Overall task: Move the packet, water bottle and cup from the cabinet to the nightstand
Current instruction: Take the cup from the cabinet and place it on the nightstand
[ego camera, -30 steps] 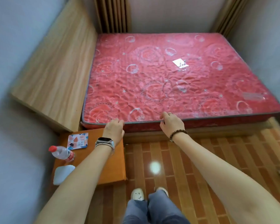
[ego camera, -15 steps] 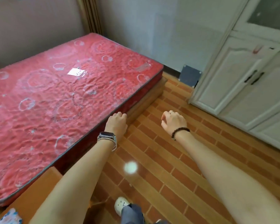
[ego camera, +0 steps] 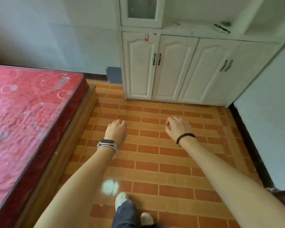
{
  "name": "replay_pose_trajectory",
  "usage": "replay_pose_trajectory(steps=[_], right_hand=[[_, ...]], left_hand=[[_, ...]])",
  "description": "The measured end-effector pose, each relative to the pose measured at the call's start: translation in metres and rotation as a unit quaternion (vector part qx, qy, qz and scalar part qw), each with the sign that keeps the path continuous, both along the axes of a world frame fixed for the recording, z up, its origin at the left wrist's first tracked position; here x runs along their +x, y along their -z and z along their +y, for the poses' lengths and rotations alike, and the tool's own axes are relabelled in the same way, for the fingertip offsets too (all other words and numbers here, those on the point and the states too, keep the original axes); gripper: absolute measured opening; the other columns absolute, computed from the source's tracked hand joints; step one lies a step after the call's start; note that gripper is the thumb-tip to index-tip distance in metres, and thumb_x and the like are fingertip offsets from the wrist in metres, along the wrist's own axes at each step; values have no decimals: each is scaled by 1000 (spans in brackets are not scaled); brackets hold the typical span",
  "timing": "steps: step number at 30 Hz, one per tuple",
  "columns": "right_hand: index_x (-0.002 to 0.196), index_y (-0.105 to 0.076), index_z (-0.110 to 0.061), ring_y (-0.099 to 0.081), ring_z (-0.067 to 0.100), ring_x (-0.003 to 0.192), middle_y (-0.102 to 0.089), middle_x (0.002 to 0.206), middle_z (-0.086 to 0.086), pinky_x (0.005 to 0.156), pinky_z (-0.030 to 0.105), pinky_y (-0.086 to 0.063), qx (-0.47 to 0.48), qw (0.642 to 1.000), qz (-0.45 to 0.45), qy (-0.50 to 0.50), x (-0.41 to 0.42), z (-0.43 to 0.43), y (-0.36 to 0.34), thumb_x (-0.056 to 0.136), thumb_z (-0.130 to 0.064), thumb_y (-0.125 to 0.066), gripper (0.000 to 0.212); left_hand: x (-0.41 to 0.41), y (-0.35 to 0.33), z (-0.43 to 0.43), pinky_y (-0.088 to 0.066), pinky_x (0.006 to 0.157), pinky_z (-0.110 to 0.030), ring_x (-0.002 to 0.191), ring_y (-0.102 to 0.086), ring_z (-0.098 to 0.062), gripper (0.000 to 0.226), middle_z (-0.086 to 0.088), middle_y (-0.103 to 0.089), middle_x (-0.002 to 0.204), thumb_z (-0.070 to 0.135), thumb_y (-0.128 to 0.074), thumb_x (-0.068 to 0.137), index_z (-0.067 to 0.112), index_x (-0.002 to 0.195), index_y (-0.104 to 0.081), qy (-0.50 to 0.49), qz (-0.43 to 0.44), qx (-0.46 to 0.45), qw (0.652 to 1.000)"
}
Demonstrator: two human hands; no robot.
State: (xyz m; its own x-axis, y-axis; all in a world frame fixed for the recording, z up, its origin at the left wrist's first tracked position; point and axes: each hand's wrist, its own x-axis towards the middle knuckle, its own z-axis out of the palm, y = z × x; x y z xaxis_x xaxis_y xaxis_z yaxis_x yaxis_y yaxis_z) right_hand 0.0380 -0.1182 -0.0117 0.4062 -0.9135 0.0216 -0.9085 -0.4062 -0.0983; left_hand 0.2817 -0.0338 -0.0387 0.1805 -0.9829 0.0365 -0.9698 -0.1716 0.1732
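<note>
The white cabinet (ego camera: 173, 69) stands ahead against the wall, with all its lower doors closed. Its counter (ego camera: 197, 31) carries a few small items I cannot make out, among them a dark-and-white one (ego camera: 221, 28). A small red-and-white object (ego camera: 146, 37) sits at the counter's front edge. My left hand (ego camera: 116, 130), a watch on its wrist, hangs over the floor with loosely curled fingers and holds nothing. My right hand (ego camera: 178, 127), with a bead bracelet, is also loosely curled and holds nothing. The nightstand, packet, water bottle and cup are out of view.
A bed with a red mattress (ego camera: 26, 116) on a wooden frame fills the left side. Brick-patterned floor (ego camera: 155, 145) lies between me and the cabinet. A glass-fronted upper cupboard (ego camera: 141, 10) rises above the counter. A wall (ego camera: 266, 120) closes the right side.
The view has swung right, away from the nightstand with the bottle and packet, across the bed and onto the cabinet. Both hands stayed out front, holding nothing.
</note>
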Motion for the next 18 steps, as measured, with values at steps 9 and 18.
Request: replay_pose_trajectory(steps=[9,18], right_hand=[[96,-58,-24,-53,16,76,-62,96,-4,60,28,-44,18,984,-12,176,-139,-27,-12,94,-28,-53,6],[99,-58,-26,-60,16,83,-64,96,-6,65,30,-53,27,968,-13,249,-185,-101,-15,93,-34,-55,11]], left_hand=[[-120,-8,-104,-40,91,-39,110,-53,-29,30,-8,-58,119,14,-47,90,14,120,-55,154,-3,23,988],[-172,-10,-225,-43,89,-40,106,-55,-31,29,-9,-58,117,14,-47,90,12,118,-56,248,11,23,969]])
